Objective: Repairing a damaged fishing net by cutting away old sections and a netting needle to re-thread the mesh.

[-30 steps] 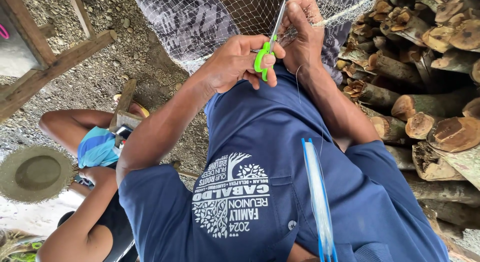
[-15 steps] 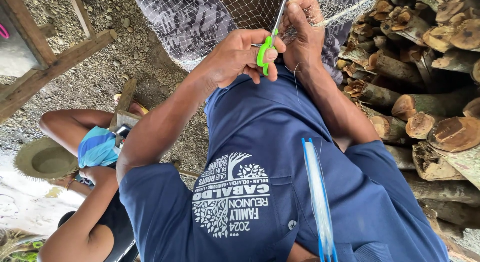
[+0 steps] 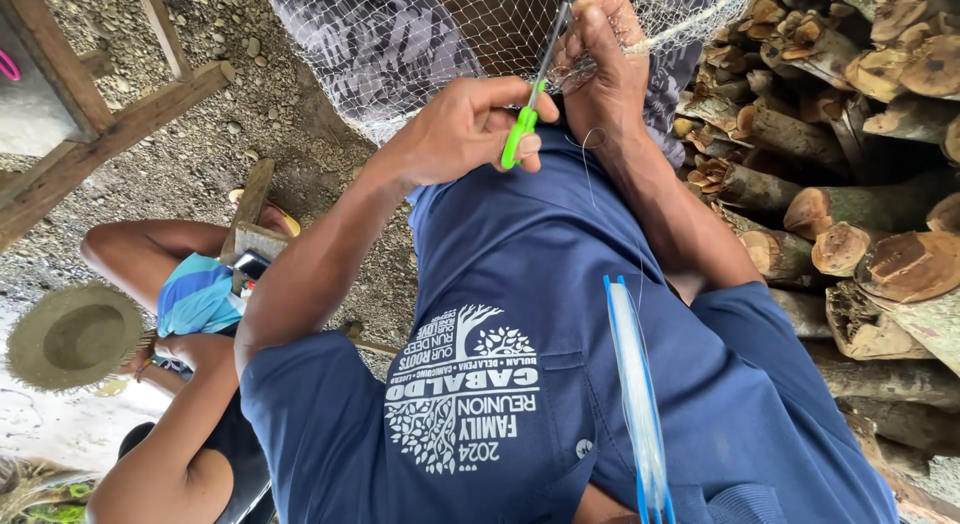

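Observation:
My left hand (image 3: 460,134) is shut on a pair of green-handled scissors (image 3: 522,124), whose blades point up into a white fishing net (image 3: 380,54). My right hand (image 3: 600,69) pinches a bunched part of the net right beside the blades. A thin line hangs from that hand over my blue shirt (image 3: 520,284). A blue netting shuttle wound with clear line (image 3: 635,404) lies against my chest.
A stack of cut logs (image 3: 850,184) fills the right side. At the left another person sits low on the gravel (image 3: 200,134), with a straw hat (image 3: 72,336) beside them. A wooden frame (image 3: 90,134) stands at the upper left.
Both hands stay at the net and the scissors have shifted slightly at the mesh. The straw hat at the left has wobbled a little.

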